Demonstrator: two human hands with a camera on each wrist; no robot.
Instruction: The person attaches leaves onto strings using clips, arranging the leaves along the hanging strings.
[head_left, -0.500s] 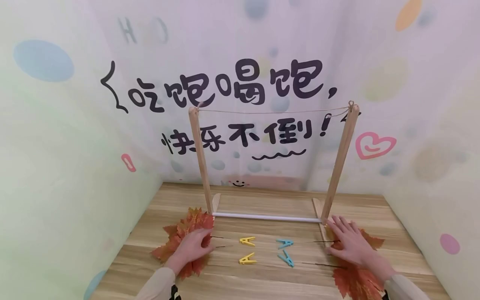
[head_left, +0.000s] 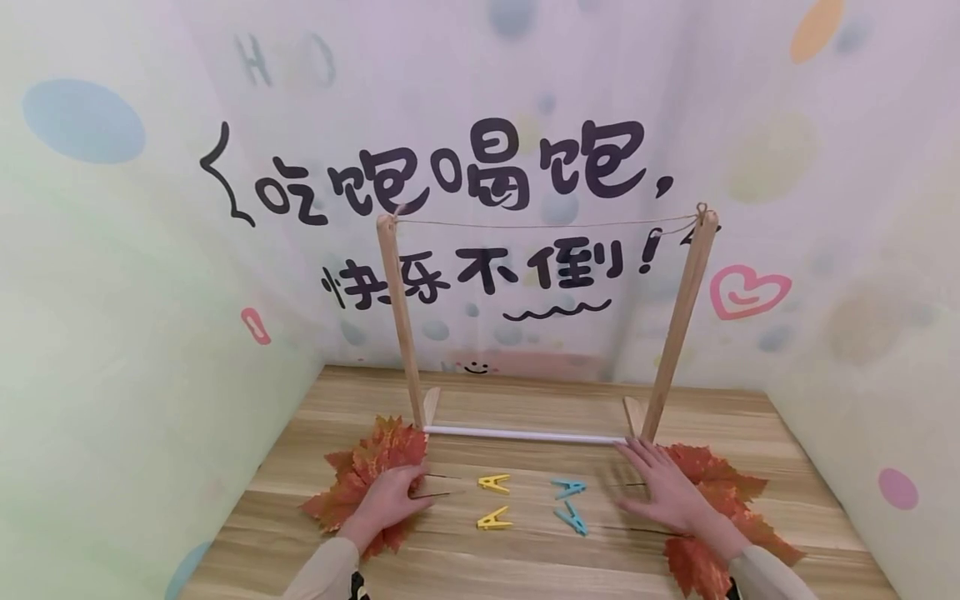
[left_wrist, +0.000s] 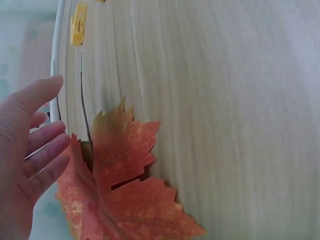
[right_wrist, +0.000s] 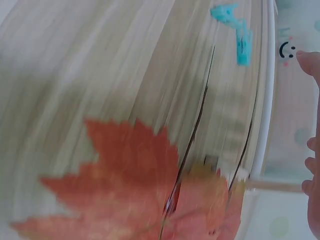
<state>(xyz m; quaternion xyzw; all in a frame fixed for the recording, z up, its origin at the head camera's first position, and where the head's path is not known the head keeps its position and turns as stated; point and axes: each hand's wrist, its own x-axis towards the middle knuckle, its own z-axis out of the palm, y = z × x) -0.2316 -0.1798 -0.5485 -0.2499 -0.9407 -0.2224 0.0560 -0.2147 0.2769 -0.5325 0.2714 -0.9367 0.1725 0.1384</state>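
Right-side leaves point(head_left: 738, 485) show more as the right hand point(head_left: 669, 496) sweeps left, fingers spread; they look light, bendy, best pinched by thin stems point(right_wrist: 194, 131); left hand point(head_left: 384, 502), relaxed, hovers by left-side leaves point(head_left: 348, 492), clothespins point(head_left: 494, 483) between on the surface point(head_left: 525, 571)

Clothespins point(head_left: 572, 518) lie between the leaves point(head_left: 386, 448), before the frame point(head_left: 678, 333)

The left hand point(head_left: 386, 502) stretches forward, its thumb point(left_wrist: 42, 92) standing apart from loosely bent fingers point(left_wrist: 47, 162). The right hand point(head_left: 667, 492), back uppermost, angles inward with fingers extended and thumb spread well to the side (only an edge of this hand enters the right wrist view). Both arms point(head_left: 322, 571) slant toward each other from the lower edge, pale sleeves point(head_left: 768, 571) ending at the wrists point(head_left: 360, 532)
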